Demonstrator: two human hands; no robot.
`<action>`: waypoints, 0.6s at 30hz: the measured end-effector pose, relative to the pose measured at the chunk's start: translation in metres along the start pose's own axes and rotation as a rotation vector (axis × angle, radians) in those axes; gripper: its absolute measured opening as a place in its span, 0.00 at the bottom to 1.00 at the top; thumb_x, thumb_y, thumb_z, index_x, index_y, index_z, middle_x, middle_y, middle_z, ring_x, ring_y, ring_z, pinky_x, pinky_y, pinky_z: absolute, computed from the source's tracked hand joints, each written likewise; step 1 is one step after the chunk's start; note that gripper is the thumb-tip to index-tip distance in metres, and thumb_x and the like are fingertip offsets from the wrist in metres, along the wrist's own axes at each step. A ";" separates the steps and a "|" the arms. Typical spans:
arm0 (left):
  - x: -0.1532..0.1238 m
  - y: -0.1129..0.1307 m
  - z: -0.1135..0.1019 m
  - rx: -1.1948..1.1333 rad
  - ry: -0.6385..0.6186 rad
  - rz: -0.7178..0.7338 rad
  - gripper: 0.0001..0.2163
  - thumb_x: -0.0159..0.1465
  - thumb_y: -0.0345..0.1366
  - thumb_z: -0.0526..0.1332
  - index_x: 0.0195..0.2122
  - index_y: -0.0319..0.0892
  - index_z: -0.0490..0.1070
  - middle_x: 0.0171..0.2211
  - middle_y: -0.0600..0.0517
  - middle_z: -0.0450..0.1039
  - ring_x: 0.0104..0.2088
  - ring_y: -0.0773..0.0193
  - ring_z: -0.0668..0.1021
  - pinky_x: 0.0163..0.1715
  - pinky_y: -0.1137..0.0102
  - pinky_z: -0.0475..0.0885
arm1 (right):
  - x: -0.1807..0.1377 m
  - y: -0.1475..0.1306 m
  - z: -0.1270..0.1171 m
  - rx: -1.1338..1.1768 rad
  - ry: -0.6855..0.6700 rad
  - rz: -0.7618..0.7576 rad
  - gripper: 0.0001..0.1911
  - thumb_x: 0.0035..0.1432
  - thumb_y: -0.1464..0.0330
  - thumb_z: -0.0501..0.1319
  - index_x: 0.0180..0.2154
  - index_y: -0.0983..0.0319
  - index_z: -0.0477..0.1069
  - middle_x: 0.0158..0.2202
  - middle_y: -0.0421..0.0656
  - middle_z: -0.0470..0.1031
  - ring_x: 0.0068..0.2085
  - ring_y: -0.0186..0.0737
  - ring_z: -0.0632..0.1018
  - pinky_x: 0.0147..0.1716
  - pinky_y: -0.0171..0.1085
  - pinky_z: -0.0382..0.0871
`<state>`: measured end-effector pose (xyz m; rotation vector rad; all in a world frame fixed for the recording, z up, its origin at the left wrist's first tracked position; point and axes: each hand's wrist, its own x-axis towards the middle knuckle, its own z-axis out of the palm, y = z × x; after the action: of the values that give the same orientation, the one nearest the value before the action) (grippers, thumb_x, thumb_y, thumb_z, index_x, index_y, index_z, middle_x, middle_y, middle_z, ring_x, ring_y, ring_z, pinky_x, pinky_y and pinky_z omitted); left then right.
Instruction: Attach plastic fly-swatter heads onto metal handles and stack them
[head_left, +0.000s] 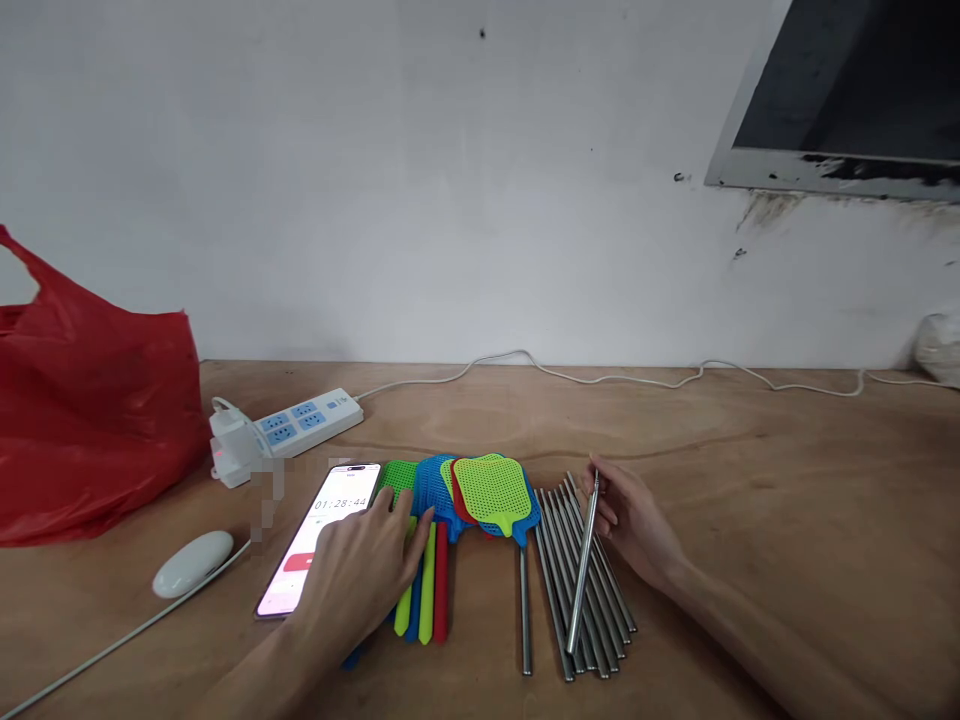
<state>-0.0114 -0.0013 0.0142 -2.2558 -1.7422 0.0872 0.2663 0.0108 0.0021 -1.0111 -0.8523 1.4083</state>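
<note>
My left hand lies palm down over the colored plastic pieces, fingers slightly bent and thumb apart. Its fingertips reach a green fly swatter head, and beside it are plastic handles in yellow-green, blue and red. Between the hands, blue, red and yellow-green swatter heads overlap, and a metal rod extends from a blue one toward me. My right hand pinches the thin upper end of a metal telescopic rod, which slants above a row of similar metal rods.
A phone showing a timer lies under my left wrist's side. Further left are a white mouse-shaped object, a power strip with plugged-in adapter, and a red plastic bag. A white cable runs along the wall.
</note>
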 end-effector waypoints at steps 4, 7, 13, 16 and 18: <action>0.001 0.001 0.000 -0.056 0.004 0.017 0.19 0.76 0.42 0.43 0.39 0.41 0.70 0.32 0.46 0.77 0.29 0.47 0.82 0.21 0.67 0.64 | 0.000 0.000 0.000 0.019 0.001 0.002 0.23 0.46 0.50 0.71 0.20 0.61 0.70 0.14 0.32 0.55 0.17 0.27 0.54 0.17 0.30 0.50; 0.002 0.000 0.002 -0.076 0.029 0.028 0.18 0.75 0.41 0.44 0.36 0.42 0.70 0.28 0.48 0.77 0.28 0.47 0.82 0.20 0.68 0.60 | 0.000 -0.001 0.000 0.033 0.018 -0.007 0.23 0.44 0.50 0.72 0.20 0.61 0.70 0.15 0.32 0.57 0.17 0.27 0.54 0.17 0.30 0.50; -0.001 -0.006 0.005 -0.211 0.242 0.084 0.15 0.73 0.40 0.48 0.29 0.44 0.65 0.21 0.52 0.71 0.20 0.56 0.76 0.20 0.69 0.54 | -0.001 -0.002 0.001 0.012 0.031 0.033 0.24 0.44 0.48 0.72 0.19 0.60 0.69 0.13 0.31 0.54 0.17 0.28 0.54 0.17 0.31 0.50; -0.006 -0.003 0.002 -0.598 0.450 0.264 0.16 0.72 0.36 0.52 0.25 0.46 0.57 0.18 0.58 0.62 0.17 0.66 0.68 0.20 0.72 0.56 | 0.001 -0.002 0.001 0.006 0.026 0.043 0.25 0.44 0.47 0.71 0.19 0.60 0.69 0.12 0.31 0.53 0.17 0.28 0.54 0.18 0.31 0.49; -0.010 0.003 -0.002 -0.814 0.526 0.359 0.15 0.71 0.32 0.53 0.25 0.46 0.54 0.19 0.60 0.58 0.18 0.69 0.65 0.20 0.74 0.56 | 0.001 -0.001 0.000 0.000 0.022 0.044 0.24 0.45 0.47 0.71 0.20 0.60 0.69 0.12 0.31 0.53 0.17 0.28 0.54 0.17 0.31 0.48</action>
<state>-0.0113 -0.0115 0.0139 -2.7204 -1.1769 -1.2216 0.2666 0.0124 0.0031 -1.0489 -0.8182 1.4318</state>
